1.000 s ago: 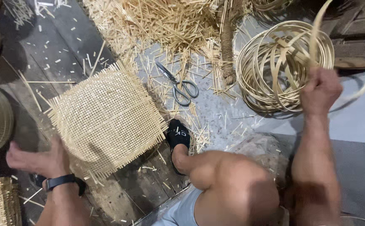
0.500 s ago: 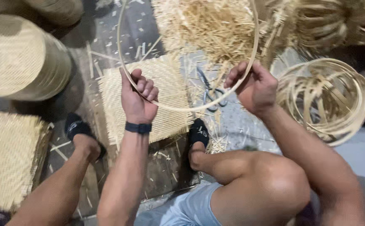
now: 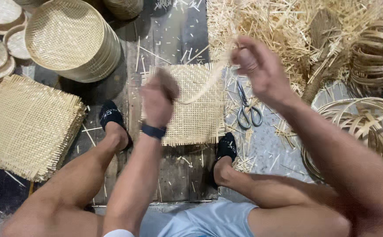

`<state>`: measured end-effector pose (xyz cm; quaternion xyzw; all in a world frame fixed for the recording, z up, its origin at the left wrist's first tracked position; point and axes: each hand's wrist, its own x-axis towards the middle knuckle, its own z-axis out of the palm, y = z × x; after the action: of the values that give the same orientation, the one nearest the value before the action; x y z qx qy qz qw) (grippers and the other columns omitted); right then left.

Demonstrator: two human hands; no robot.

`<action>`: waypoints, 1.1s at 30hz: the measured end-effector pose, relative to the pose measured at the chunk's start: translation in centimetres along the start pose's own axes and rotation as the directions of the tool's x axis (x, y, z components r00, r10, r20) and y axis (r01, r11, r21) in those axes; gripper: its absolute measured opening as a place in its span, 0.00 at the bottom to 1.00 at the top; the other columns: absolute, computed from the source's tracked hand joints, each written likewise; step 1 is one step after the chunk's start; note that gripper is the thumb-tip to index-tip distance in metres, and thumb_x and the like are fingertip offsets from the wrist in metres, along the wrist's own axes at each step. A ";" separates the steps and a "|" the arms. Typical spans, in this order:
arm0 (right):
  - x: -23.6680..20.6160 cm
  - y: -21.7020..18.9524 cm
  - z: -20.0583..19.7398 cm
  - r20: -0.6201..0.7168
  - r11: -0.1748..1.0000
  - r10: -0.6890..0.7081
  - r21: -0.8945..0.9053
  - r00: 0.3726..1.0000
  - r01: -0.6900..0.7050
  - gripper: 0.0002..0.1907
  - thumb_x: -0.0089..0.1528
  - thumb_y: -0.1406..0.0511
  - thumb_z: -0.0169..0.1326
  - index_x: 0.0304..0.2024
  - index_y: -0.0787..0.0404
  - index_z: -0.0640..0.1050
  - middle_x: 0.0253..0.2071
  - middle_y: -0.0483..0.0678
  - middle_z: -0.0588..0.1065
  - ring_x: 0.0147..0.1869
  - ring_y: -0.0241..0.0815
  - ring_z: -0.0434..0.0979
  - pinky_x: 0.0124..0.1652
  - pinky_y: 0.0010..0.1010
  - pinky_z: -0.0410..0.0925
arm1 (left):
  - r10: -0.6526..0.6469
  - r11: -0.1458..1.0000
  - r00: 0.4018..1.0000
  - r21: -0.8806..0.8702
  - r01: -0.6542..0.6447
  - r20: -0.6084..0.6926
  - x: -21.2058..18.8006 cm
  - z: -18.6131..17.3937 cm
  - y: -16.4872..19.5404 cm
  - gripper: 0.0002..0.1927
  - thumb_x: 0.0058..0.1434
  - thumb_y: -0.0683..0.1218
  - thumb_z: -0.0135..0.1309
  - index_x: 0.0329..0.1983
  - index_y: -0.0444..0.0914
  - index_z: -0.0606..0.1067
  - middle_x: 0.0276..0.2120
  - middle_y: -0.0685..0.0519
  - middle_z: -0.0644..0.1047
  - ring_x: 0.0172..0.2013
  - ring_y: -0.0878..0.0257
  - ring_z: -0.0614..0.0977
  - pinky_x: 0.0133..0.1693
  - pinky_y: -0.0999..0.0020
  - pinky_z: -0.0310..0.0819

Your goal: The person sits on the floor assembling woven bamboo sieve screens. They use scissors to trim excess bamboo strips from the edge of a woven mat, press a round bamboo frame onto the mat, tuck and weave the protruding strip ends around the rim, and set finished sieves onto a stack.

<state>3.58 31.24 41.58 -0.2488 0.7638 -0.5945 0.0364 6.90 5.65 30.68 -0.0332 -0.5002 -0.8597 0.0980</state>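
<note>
Change: both hands have come closer together and lower since the earlier frame; the wide hoop-like arc of the strip has shrunk to a short curved span between them.
Left hand grip: left hand (image 3: 158, 98) is closed into a fist around one end of the bamboo strip (image 3: 202, 87); motion blur hides the fingers.
Right hand grip: right hand (image 3: 257, 70) is pinched shut on the other end, raised higher than the left.
Strip: thin, flat, pale yellow, bending in a shallow sag from fist to pinch, held in the air above the mat.
Mat: square woven mat (image 3: 196, 109), open lattice weave with frayed edges, lies flat on the dark wooden floor boards (image 3: 174, 39) between the two feet.
Right of mat: scissors (image 3: 246, 109) lie just beside its right edge, blades pointing away from the person.
Far right: coils of bamboo strips (image 3: 367, 123), springy flat loops, at the floor's right edge.
Top right: loose heap of bamboo splinters (image 3: 283, 22), straw-like.
Left edge: stack of square woven mats (image 3: 27, 125).
Top left corner: stacked round woven trays (image 3: 68, 37), tight weave, rimmed.
</note>
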 end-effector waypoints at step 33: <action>-1.0 13.9 0.9 0.097 0.532 0.718 0.562 0.689 -0.633 0.21 0.69 0.53 0.54 0.38 0.67 0.78 0.20 0.39 0.65 0.21 0.31 0.62 0.21 0.22 0.59 | -0.688 0.695 0.723 -0.343 0.632 -0.061 1.4 -14.7 -2.9 0.17 0.70 0.53 0.56 0.29 0.37 0.75 0.14 0.59 0.68 0.13 0.71 0.63 0.14 0.77 0.52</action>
<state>0.10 33.23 28.18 0.1328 0.5932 -0.7437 0.2782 5.58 -5.88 21.14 0.2150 -0.3315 -0.9011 -0.1787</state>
